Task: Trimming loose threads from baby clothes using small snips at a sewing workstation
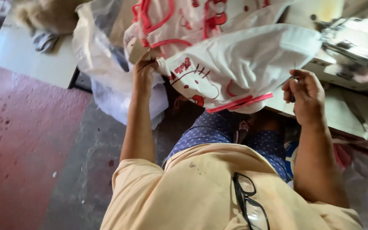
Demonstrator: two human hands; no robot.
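My left hand point(145, 70) pinches the edge of a white cloth piece point(243, 64) printed with a red cartoon cat and trimmed with pink piping, holding it up over my lap. My right hand point(305, 96) is closed around a small dark tool, perhaps thread snips point(293, 87), right beside the cloth's lower right edge. More of the same printed white fabric point(184, 21) is piled behind the held piece.
A sewing machine point(354, 47) stands on the table at the upper right. A clear plastic bag point(103, 64) of fabric sits on the floor to the left. Black-framed glasses point(250, 202) hang on my peach shirt. Red and grey floor point(35, 140) spreads at left.
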